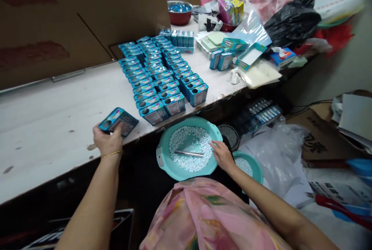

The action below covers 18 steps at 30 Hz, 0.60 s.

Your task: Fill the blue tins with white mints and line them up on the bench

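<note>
My left hand (109, 141) is wrapped round a small blue tin (124, 121) with a dark round hole in its top, at the table's front edge. My right hand (222, 154) reaches over the right rim of a turquoise basin (162, 141), fingers stretched toward the white candies (188, 164) inside. It appears to hold nothing. A silver metal tube (189, 153) lies among the candies. Rows of similar blue tins (157, 71) stand close together on the table, many showing dark round holes in their tops.
A large cardboard box (58, 21) stands at the back left of the white table (58, 126). Opened blue packets (251, 56), papers and bags crowd the right end. A red bowl (180, 17) sits behind. A second turquoise bowl (257, 168) of candies is at my right.
</note>
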### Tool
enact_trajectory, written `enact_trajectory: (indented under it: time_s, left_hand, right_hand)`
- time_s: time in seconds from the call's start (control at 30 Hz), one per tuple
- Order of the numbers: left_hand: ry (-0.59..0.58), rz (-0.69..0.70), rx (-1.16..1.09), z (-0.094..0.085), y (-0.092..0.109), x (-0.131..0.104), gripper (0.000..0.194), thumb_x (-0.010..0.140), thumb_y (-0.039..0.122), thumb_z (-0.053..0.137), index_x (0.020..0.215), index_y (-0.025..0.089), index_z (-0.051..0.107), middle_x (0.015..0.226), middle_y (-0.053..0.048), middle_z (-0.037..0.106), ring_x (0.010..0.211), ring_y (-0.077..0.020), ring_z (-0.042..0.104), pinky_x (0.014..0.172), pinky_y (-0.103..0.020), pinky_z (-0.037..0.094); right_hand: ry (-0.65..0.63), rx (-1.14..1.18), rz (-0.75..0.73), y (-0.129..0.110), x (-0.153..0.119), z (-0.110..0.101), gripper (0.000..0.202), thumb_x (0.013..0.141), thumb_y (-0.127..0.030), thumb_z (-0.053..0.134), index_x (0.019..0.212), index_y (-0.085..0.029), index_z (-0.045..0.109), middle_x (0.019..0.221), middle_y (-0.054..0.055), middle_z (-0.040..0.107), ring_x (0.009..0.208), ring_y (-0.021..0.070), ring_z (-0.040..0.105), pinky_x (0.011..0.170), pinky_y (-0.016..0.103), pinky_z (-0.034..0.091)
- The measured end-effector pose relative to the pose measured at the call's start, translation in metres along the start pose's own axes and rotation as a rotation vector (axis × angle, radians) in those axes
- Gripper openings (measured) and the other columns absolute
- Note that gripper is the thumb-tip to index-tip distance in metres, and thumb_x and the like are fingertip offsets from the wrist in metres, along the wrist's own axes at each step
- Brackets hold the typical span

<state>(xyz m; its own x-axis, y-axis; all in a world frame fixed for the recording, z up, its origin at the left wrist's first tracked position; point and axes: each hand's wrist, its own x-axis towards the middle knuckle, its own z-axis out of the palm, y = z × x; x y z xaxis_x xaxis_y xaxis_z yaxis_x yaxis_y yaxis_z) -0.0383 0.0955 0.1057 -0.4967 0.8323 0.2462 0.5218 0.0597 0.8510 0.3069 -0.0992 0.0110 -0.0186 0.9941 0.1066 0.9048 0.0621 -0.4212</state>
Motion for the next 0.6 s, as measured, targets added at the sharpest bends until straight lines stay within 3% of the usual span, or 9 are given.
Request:
enact_trajectory:
  time_s: [0.07, 0.17, 0.27, 0.37, 0.47, 0.6]
  left_hand:
    - [-0.035, 0.022, 0.02, 0.004, -0.001, 0.013, 0.055, 0.058, 0.029, 0.069, 0.103, 0.007, 0.046, 0.088, -0.002, 0.056, 0.081, -0.0156, 0.055, 0.08, -0.037, 0.042]
    - [-0.061, 0.088, -0.007, 0.007, -0.001, 0.018, 0.059, 0.062, 0.032, 0.065, 0.111, 0.01, 0.042, 0.096, -0.002, 0.056, 0.092, -0.0172, 0.054, 0.086, -0.039, 0.039]
    - [-0.11, 0.075, -0.077, 0.006, -0.007, 0.014, 0.057, 0.058, 0.025, 0.067, 0.107, 0.008, 0.043, 0.095, -0.005, 0.056, 0.088, -0.0175, 0.055, 0.083, -0.038, 0.041]
    - [-0.181, -0.003, -0.159, 0.001, -0.018, 0.009, 0.06, 0.057, 0.023, 0.066, 0.109, 0.009, 0.039, 0.099, -0.008, 0.053, 0.085, -0.0173, 0.056, 0.079, -0.037, 0.045]
    - [-0.055, -0.008, -0.201, -0.007, -0.029, 0.002, 0.072, 0.055, 0.027, 0.066, 0.117, 0.013, 0.031, 0.11, -0.011, 0.047, 0.092, -0.0183, 0.054, 0.082, -0.038, 0.044]
    - [-0.011, -0.048, -0.233, -0.01, -0.036, -0.009, 0.072, 0.052, 0.028, 0.066, 0.113, 0.013, 0.033, 0.109, -0.011, 0.047, 0.088, -0.0169, 0.054, 0.082, -0.039, 0.044]
  right_hand:
    - [-0.009, -0.032, -0.007, 0.003, -0.005, 0.0, 0.031, 0.085, -0.019, 0.036, 0.109, -0.019, 0.055, 0.113, 0.009, 0.054, 0.104, 0.0195, 0.045, 0.084, 0.035, 0.037]
    - [-0.283, -0.113, -0.036, -0.011, 0.006, 0.017, 0.028, 0.085, -0.02, 0.034, 0.099, -0.018, 0.059, 0.102, 0.009, 0.058, 0.094, 0.0186, 0.05, 0.08, 0.032, 0.038]
    - [-0.513, -0.203, 0.021, -0.037, 0.025, 0.044, 0.028, 0.083, -0.012, 0.032, 0.094, -0.013, 0.058, 0.094, 0.013, 0.058, 0.09, 0.0213, 0.052, 0.076, 0.034, 0.039]
    - [-0.535, -0.204, 0.052, -0.055, 0.038, 0.059, 0.031, 0.079, -0.005, 0.031, 0.097, -0.007, 0.057, 0.096, 0.018, 0.058, 0.092, 0.0242, 0.052, 0.077, 0.039, 0.038]
    - [-0.578, -0.143, 0.085, -0.059, 0.046, 0.054, 0.026, 0.077, -0.007, 0.038, 0.092, -0.01, 0.059, 0.091, 0.015, 0.061, 0.086, 0.0226, 0.056, 0.074, 0.036, 0.04]
    - [-0.678, 0.109, 0.191, -0.05, 0.046, 0.022, 0.014, 0.075, -0.018, 0.047, 0.078, -0.018, 0.061, 0.065, -0.001, 0.062, 0.056, 0.0099, 0.056, 0.054, 0.02, 0.041]
